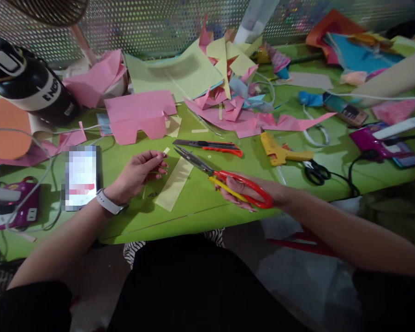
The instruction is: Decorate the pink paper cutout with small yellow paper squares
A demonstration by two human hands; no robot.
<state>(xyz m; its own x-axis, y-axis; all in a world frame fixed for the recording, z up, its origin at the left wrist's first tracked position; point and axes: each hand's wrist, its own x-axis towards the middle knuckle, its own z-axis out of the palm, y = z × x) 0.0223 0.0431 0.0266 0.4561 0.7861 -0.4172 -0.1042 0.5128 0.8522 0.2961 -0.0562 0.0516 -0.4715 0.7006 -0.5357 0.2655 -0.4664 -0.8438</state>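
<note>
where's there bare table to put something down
Bare green table shows between the pale strip and the right hand, with another patch between the phone and left hand. The back is crowded with paper scraps.

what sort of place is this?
Likely a paper-craft workspace, though home or workshop is unclear: cut pink paper on a green table, a yellow glue gun, and red-and-yellow scissors in the right hand.
</note>
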